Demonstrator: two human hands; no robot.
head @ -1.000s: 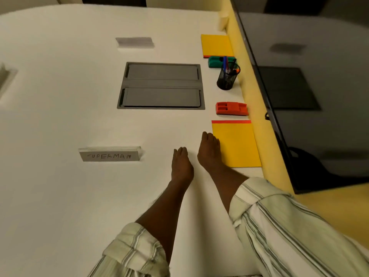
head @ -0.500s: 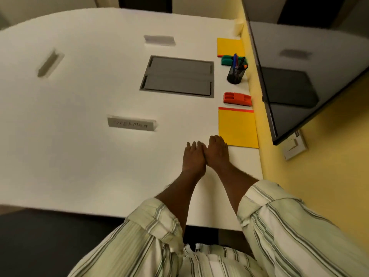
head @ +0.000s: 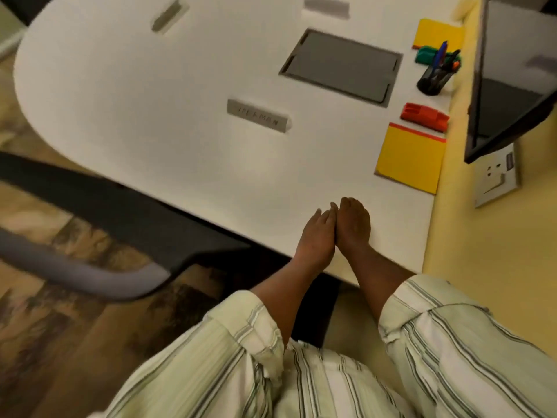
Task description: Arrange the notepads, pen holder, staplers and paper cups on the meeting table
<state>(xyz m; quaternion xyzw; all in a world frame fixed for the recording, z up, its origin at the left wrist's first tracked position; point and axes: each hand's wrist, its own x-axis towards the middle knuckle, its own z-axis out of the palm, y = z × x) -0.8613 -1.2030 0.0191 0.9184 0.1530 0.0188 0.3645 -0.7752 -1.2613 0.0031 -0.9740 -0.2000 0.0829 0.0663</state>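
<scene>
Checked in on this one. My left hand [head: 316, 233] and right hand [head: 354, 226] lay flat on the desk [head: 150, 101], touching, fingers [head: 324, 217] straight and holding nothing, well short of the pen holder [head: 434, 79]. A red stapler [head: 424, 115] and a yellow notepad [head: 411, 158] sat nearer me than the holder. The green stapler [head: 428, 54] and second notepad [head: 438, 33] were just behind it. It looked mostly done, but I saw no paper cups, though it was blurry.

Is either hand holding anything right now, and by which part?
Nothing is held. The left hand and right hand rest side by side on the table, apart from the nearest yellow notepad.
</scene>
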